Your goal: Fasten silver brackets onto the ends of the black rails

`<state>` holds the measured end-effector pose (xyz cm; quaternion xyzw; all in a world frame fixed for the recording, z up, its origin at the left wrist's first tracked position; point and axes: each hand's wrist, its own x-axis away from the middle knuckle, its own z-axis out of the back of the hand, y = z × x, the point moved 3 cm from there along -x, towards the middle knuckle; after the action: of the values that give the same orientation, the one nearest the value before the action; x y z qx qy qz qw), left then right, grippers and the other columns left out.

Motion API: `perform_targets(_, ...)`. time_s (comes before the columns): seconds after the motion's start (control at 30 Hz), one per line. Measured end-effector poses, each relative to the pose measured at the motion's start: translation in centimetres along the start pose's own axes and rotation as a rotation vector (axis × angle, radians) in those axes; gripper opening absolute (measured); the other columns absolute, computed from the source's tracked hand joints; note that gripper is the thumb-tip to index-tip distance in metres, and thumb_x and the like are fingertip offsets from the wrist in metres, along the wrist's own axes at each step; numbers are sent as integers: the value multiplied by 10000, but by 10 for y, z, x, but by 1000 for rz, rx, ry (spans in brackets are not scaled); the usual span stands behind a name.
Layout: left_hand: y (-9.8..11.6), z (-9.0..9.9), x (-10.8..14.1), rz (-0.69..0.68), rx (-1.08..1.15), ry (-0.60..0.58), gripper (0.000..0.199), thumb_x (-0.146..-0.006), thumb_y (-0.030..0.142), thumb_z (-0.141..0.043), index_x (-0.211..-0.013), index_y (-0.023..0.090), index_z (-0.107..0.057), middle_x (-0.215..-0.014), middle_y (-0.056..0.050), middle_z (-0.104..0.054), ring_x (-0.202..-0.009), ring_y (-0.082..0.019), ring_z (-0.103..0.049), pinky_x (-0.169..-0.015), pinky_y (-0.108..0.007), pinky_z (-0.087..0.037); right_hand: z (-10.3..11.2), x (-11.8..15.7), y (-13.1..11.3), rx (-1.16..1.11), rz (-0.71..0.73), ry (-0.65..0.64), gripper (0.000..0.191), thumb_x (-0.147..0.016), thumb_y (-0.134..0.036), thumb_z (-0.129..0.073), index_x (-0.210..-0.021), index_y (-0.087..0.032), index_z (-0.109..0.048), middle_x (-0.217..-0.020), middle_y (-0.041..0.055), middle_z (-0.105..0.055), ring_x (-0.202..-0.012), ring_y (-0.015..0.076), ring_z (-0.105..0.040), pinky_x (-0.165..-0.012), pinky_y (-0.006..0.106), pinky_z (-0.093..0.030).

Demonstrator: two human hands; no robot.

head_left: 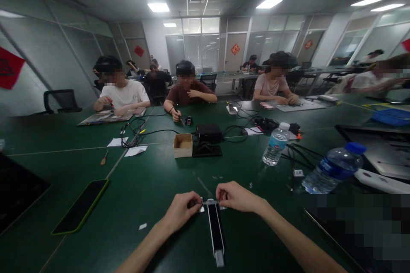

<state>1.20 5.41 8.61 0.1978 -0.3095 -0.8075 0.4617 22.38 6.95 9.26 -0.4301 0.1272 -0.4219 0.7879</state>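
A narrow black strap-like object with pale edges (215, 228) lies lengthwise on the green table, its silvery end toward me. My left hand (185, 205) is at the left of its far end, thumb and fingers pinched on a small shiny piece (201, 208). On the other side of that end, my right hand (232, 196) is closed too, with the fingertips at another small shiny piece (222, 207). The fingers partly hide both pieces. A thin clear strip (204, 186) lies just beyond the hands.
A phone (80, 207) lies left, near a white scrap (142, 226). Ahead are an open box (183, 145) and a black case (209, 133) with cables. Two water bottles (276, 145) (335, 168) stand right. Several people sit across the table.
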Motion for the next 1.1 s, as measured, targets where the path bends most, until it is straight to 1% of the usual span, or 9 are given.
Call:
perform_targets(0.17, 3, 0, 1, 34, 33, 44, 113, -838, 192, -566, -849, 174, -677, -769, 11, -675, -670, -138, -579, -638, -218, -426, 1, 1, -2, 19, -5, 10, 102, -807, -148, -641, -905, -155, -614, -803, -1, -651, -722, 125, -630, -612, 200, -471)
perform_targets(0.33, -1, -3, 1, 66, 62, 26, 115, -795, 206, -641, -893, 175, -693, -770, 13, -677, -657, -138, -573, -628, -221, -429, 2, 1, -1, 22, 4, 9, 104, -811, -158, -637, -913, -161, -614, -822, -2, -653, -733, 124, -634, -612, 198, -474)
perform_targets(0.47, -2, -5, 0, 64, 62, 42, 81, -795, 193, -637, -850, 169, -691, -781, 9, -686, -685, -145, -594, -645, -227, -439, 0, -1, 3, 24, 17, 15, 91, -812, -167, -639, -896, -163, -607, -785, -17, -648, -701, 117, -626, -594, 192, -462)
perform_targets(0.63, 1, 0, 0, 60, 107, -12, 118, -798, 185, -628, -886, 178, -706, -811, 13, -718, -722, -149, -639, -672, -227, -461, -1, -1, 7, 25, 14, 6, 100, -819, -186, -638, -912, -162, -611, -803, -12, -652, -713, 119, -633, -595, 192, -467)
perform_targets(0.77, 4, 4, 0, 54, 145, -26, 144, -812, 176, -596, -908, 172, -704, -843, 3, -730, -765, -155, -660, -699, -230, -476, 1, 1, 3, 38, 13, 10, 101, -816, -188, -642, -910, -159, -618, -814, -1, -658, -717, 125, -636, -593, 195, -469)
perform_targets(0.93, 2, 2, -2, 76, 108, -2, 127, -787, 201, -617, -881, 171, -697, -826, -2, -722, -744, -162, -647, -689, -241, -470, 1, 1, 0, 56, 8, 19, 92, -808, -179, -643, -894, -156, -621, -765, -6, -652, -688, 126, -629, -582, 197, -456)
perform_targets(1.1, 1, -2, 0, 114, 133, 47, 137, -779, 241, -633, -880, 179, -701, -834, -8, -725, -768, -181, -657, -699, -254, -481, 0, 0, 4, 40, 2, 18, 101, -807, -189, -647, -901, -160, -623, -781, -3, -659, -706, 130, -634, -594, 201, -465)
